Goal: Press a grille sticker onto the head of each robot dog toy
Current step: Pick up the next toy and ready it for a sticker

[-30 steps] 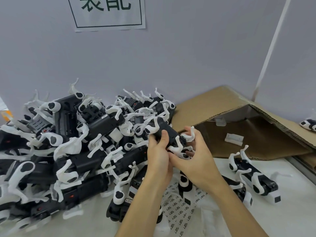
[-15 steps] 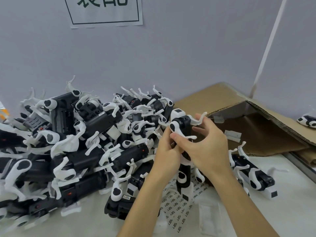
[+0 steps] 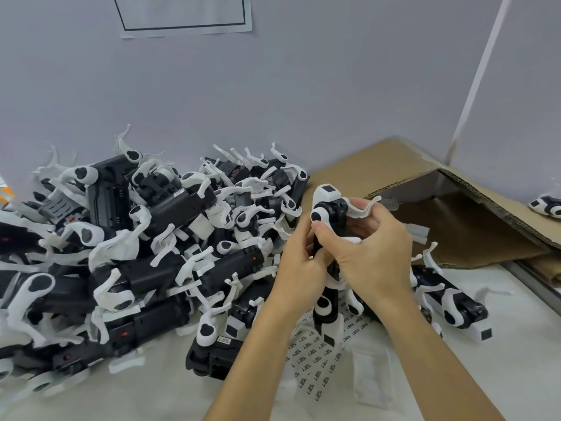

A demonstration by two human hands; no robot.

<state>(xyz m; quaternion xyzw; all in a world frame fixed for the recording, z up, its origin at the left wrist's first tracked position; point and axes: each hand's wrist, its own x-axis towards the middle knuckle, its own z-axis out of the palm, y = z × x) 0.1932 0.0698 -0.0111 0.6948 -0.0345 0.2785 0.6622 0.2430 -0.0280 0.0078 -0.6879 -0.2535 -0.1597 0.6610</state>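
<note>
Gripping robot dog toy upright above desk, both hands at centre of view. Left hand curled round toy's lower black body; right hand wrapped round upper body, thumb against white shoulder joint, fingers behind white leg. White head with small black square on top points up and far. Sticker sheet flat on desk beneath hands. Pile of toys at left; more toys lie right. Opened cardboard box far right.
</note>
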